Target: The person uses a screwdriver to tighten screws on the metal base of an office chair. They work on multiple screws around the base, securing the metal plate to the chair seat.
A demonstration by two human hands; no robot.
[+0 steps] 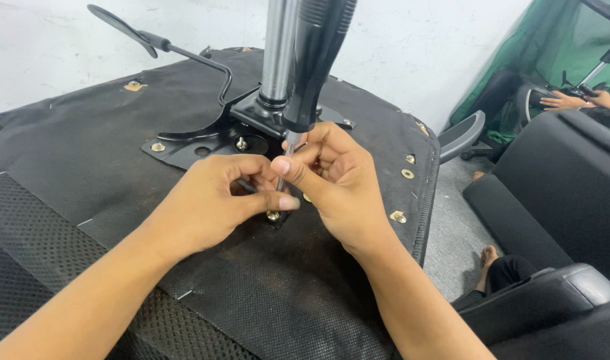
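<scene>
An upturned office chair seat (105,167) with black fabric underside lies in front of me. A black metal mechanism plate (205,140) with a lever (152,40) and a chrome gas cylinder (278,47) is bolted to it. A screwdriver with a black handle (318,53) stands upright, its shaft tip on a brass screw (273,215) at the plate's near corner. My right hand (338,180) pinches the shaft just below the handle. My left hand (218,200) holds the lower shaft near the screw, thumb extended.
Brass inserts (398,217) dot the seat's right edge, beside an armrest (462,133). Black chair parts (558,193) lie on the right. Another person's hands (578,100) and bare feet (488,257) are at the right. A white wall stands behind.
</scene>
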